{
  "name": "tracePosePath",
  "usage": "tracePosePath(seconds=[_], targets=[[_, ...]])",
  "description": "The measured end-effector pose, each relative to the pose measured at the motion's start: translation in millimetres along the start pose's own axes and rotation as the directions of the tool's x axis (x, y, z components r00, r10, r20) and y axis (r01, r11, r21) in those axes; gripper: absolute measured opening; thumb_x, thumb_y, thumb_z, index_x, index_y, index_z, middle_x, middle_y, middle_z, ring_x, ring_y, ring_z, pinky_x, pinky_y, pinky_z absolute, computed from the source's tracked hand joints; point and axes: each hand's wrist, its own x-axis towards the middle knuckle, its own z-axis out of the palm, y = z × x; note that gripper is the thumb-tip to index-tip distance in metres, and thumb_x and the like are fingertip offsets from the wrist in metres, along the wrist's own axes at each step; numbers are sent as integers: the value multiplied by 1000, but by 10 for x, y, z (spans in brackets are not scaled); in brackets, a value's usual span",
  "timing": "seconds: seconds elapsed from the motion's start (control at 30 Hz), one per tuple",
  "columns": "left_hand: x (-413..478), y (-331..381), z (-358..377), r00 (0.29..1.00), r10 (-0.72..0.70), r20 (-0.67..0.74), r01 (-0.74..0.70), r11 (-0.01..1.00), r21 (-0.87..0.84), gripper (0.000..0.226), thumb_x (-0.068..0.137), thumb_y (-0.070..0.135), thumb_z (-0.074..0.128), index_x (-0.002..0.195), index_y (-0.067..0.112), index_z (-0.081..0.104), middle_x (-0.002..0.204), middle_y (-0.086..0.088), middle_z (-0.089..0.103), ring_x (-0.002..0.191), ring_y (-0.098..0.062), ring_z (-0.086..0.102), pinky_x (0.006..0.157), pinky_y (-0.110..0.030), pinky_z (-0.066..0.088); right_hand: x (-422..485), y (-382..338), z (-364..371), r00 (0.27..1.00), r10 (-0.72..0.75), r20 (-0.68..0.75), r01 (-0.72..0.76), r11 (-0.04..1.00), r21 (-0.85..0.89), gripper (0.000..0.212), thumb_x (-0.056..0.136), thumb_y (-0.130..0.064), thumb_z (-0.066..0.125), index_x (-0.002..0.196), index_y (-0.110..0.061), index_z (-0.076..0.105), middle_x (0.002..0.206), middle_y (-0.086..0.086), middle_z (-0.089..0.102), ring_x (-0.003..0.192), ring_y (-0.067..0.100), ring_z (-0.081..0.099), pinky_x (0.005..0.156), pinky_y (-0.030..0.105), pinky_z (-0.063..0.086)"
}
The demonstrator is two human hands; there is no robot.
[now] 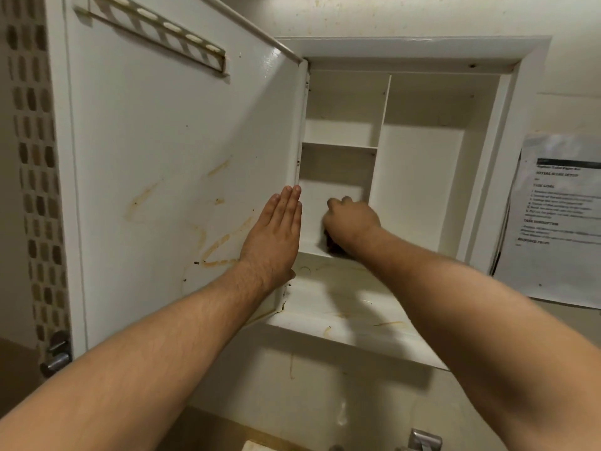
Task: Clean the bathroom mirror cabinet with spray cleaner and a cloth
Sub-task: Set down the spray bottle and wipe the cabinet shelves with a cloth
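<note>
The white mirror cabinet (422, 164) hangs open, with empty shelves inside. Its door (169, 164) is swung out to the left and shows brown streaks on the inner face. My left hand (273, 232) lies flat against the door's hinge edge, fingers straight and together. My right hand (349, 222) is inside the lower left compartment, fingers closed on a dark cloth (330, 244) that is mostly hidden under the hand and pressed on the bottom shelf. No spray cleaner is in view.
A stained ledge (351, 314) juts out under the cabinet. A printed paper sheet (553, 219) hangs on the wall to the right. A metal door handle (57, 356) is at the lower left, and a metal fitting (424, 439) sits at the bottom edge.
</note>
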Motion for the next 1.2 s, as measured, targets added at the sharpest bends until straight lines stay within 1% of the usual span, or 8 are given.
tracePosePath(seconds=[0.07, 0.23, 0.43, 0.67, 0.87, 0.93, 1.07, 1.2], targets=[[4, 7, -18, 1000, -16, 10, 16, 1000, -8, 137, 84, 78, 58, 152, -12, -19, 157, -36, -32, 152, -47, -24, 121, -54, -18, -24, -174, 73, 994, 41, 104, -46, 998, 48, 35, 99, -22, 63, 130, -6, 64, 131, 14, 57, 112, 32, 61, 79, 39, 49], [-4, -2, -26, 1000, -11, 27, 11, 1000, 7, 138, 83, 77, 60, 152, -12, -20, 157, -36, -33, 152, -47, -24, 124, -54, -14, 160, 31, -233, 960, 18, 281, -75, 978, 193, 28, 101, -29, 62, 121, -10, 67, 96, 4, 63, 83, 21, 62, 78, 34, 53], [-2, 63, -45, 998, -27, 54, 25, 999, 23, 136, 84, 77, 59, 152, -13, -18, 158, -37, -29, 152, -47, -22, 120, -54, -18, 9, -299, 30, 937, -13, 350, -55, 982, 182, 41, 111, -34, 40, 150, -20, 46, 144, 13, 47, 134, 37, 44, 106, 49, 47], [-39, 36, -61, 999, -17, 39, 16, 999, 30, 122, 93, 65, 56, 154, -12, -15, 160, -36, -27, 153, -46, -20, 125, -53, -12, -148, -249, -305, 937, -37, 348, -93, 933, 348, 34, 105, -46, 48, 98, -16, 63, 78, 0, 62, 65, 16, 62, 66, 31, 51], [-121, 183, 13, 998, -61, -25, 58, 991, -124, 98, 100, 47, 45, 156, -10, -11, 162, -33, -23, 155, -44, -18, 126, -53, -11, -1203, -374, 371, 951, -142, 275, 19, 914, 405, 14, 96, -36, 49, 87, -26, 54, 74, -4, 52, 67, 20, 51, 62, 33, 46], [-176, 280, 42, 995, -71, -67, 54, 974, -221, 86, 101, 39, 38, 158, -9, -5, 165, -31, -19, 156, -42, -15, 127, -52, -9, -1346, -173, 571, 943, -6, 333, -208, 770, 603, 11, 95, -27, 51, 85, -23, 54, 76, -5, 58, 67, 16, 55, 61, 31, 48], [-351, 461, 150, 980, -13, -199, -64, 925, -375, 74, 98, 28, 39, 160, -4, 14, 169, -25, 5, 158, -38, 4, 128, -49, -4, -1492, 1, 713, 842, 207, 499, -485, -117, 867, 21, 101, -16, 49, 87, -8, 63, 70, 9, 75, 56, 19, 72, 47, 28, 54], [-480, 561, 228, 973, 81, -215, -168, 887, -431, 70, 95, 26, 50, 157, 0, 31, 166, -21, 25, 154, -35, 24, 129, -43, 7, -1525, -118, 725, 767, 223, 602, -508, -363, 781, 20, 96, -1, 45, 94, -5, 64, 68, 7, 77, 52, 20, 70, 41, 26, 46]])
